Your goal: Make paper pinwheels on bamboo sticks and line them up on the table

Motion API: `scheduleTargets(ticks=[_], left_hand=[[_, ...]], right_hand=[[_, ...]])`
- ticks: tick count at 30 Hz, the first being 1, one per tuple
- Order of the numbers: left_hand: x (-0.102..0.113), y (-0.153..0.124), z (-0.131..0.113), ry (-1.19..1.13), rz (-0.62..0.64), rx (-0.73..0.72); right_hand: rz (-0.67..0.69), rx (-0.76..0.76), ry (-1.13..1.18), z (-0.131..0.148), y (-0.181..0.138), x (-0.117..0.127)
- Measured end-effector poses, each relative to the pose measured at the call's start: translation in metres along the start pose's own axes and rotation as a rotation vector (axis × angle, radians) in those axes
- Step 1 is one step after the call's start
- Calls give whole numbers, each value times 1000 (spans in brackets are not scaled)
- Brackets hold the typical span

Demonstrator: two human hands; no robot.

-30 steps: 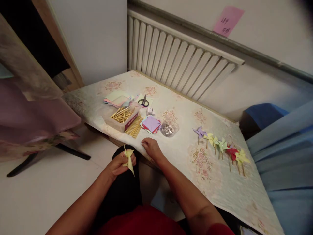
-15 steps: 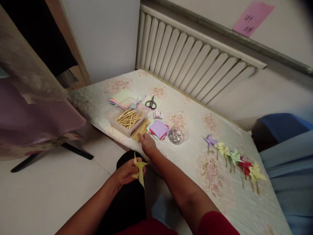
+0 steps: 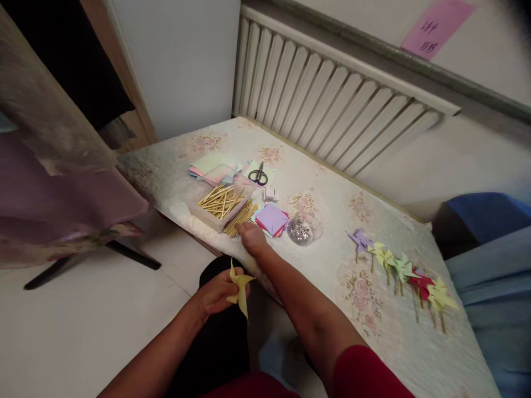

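My left hand (image 3: 215, 293) is closed on a folded yellow paper pinwheel (image 3: 239, 286), held over my lap below the table edge. My right hand (image 3: 251, 239) reaches over the table with fingers curled, its tips touching the near ends of a bundle of wooden sticks (image 3: 239, 217) lying beside a clear box of more sticks (image 3: 219, 202). I cannot see whether a stick is between the fingers. A stack of coloured paper squares (image 3: 271, 219) lies just right of the hand.
A clear tub of shiny pins (image 3: 302, 229) stands past the paper squares. Scissors (image 3: 259, 174) and loose coloured sheets (image 3: 211, 166) lie farther back. Several finished pinwheels on sticks (image 3: 400, 268) lie in a row at the right. A radiator (image 3: 332, 99) runs along the wall.
My right hand has moved from the table's near edge forward and left to the ends of the wooden sticks. The left hand keeps the yellow pinwheel; the view shifted slightly.
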State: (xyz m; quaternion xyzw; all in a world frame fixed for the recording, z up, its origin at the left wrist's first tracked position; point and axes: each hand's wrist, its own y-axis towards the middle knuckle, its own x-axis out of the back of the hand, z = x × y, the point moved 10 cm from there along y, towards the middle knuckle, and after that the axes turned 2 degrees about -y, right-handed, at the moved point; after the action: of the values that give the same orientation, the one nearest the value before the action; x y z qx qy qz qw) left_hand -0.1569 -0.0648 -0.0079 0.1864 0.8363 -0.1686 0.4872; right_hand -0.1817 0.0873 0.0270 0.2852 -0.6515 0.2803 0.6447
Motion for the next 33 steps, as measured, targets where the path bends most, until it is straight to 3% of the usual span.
scheduleTargets(ticks=[6,11,33], left_hand=[[-5,0,-3,-3,36,-20],[-5,0,-3,-10,16,-10],[-6,0,-1,25,-12,8]], right_hand=[[7,-34,-79,5,-4,11],[96,4,-108,13,7,13],[147,-42,-118,-2,8,17]])
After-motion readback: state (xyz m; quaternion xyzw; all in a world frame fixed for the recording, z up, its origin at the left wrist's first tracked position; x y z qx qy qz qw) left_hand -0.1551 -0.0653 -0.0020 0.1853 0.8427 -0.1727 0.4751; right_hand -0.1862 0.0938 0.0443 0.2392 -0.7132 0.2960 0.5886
